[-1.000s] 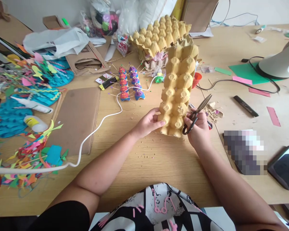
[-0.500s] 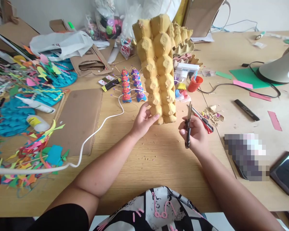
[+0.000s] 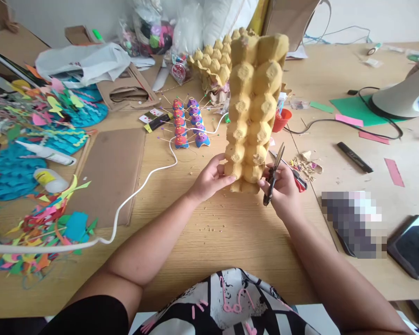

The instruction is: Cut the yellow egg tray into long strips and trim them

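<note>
My left hand (image 3: 211, 179) grips the lower left edge of a yellow egg carton strip (image 3: 249, 111), thumb in front. The strip stands nearly upright above the table, its two rows of bumps facing me. Closed around a pair of scissors (image 3: 274, 173), my right hand (image 3: 282, 188) is at the strip's lower right corner, fingertips against or very near it. The scissor blades point up. Behind that hand a red and black box cutter (image 3: 299, 179) lies on the table, partly hidden.
Painted egg-carton caterpillars (image 3: 180, 123) stand beyond my left hand, with a white cable (image 3: 150, 174) running in front. More egg trays (image 3: 212, 60) are stacked behind. Paper scraps (image 3: 52, 218) and cardboard (image 3: 106, 172) lie left; a black marker (image 3: 354, 157) and a red cup (image 3: 282, 120) are right.
The egg carton strip has moved right and slightly down, now leaning a little right. My right hand has come to its lower corner with the scissors. The stacked trays behind show more on the left.
</note>
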Motion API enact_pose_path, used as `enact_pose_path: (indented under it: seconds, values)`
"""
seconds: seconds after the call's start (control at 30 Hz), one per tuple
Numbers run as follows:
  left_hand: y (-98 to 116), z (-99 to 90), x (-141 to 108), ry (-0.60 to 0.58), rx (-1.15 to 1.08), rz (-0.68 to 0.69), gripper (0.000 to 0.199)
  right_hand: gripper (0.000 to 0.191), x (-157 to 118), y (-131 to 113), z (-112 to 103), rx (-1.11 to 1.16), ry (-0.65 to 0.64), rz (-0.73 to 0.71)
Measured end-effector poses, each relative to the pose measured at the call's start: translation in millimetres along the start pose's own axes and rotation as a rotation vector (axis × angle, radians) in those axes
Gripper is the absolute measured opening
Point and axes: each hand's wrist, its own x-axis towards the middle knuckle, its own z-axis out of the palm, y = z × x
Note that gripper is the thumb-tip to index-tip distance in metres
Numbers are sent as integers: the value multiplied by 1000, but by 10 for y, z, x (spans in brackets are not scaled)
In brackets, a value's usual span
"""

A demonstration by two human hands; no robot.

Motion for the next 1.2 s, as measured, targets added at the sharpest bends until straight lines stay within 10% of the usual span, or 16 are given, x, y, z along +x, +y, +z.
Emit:
enact_pose_path:
  seconds: [0.53,0.83,1.03,1.2]
  values:
    - [-63,-30,20,33,93,-46,58,54,-12,-8,50,-15,-15,79]
    - [-61,9,29,71,82,-136,65,40,94,-251,-270,-1030,47,240]
    - [-67,58,2,150,201,-126,95,39,74,-335,-263,-1314,-108,328]
    - [-12,58,-42,20,456,-65,81,38,33,-398,-179,-1468,-223,402]
